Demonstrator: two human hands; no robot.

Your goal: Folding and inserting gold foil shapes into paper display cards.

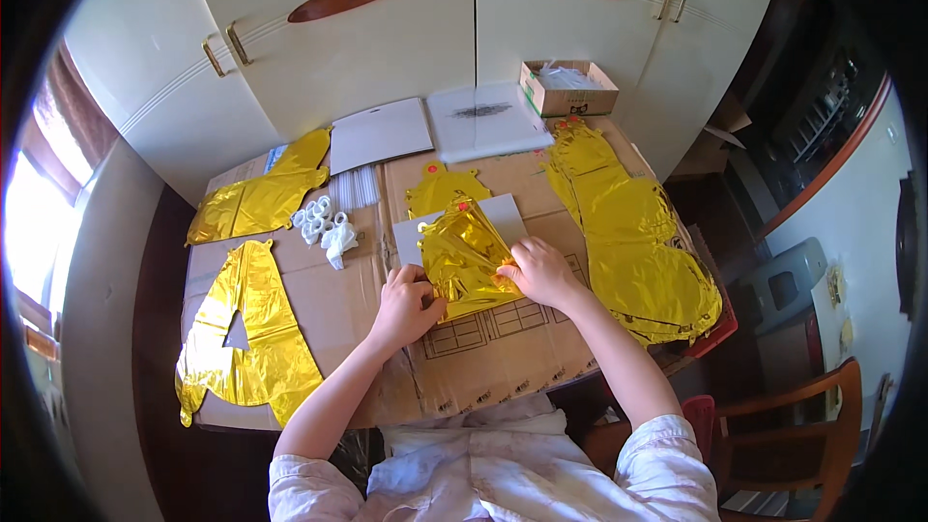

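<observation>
A shiny gold foil balloon (462, 256), flat and partly folded, lies in front of me over a grey-white card (505, 214). My left hand (406, 307) is closed on its lower left edge, fingers curled. At the right edge my right hand (539, 274) pinches the crinkled foil between thumb and fingers. Creases run across the foil toward the right hand. Another gold foil piece (440, 185) with a red dot shows just behind, partly covered by the card and the balloon.
Flat gold balloons lie at right (628, 242), near left (253, 329) and far left (266, 188). White ribbon rolls (314, 217), clear straws (355, 188), a white card stack (382, 138), clear bags (488, 123) and a small cardboard box (568, 100) stand behind. A wooden chair (841, 396) is at right.
</observation>
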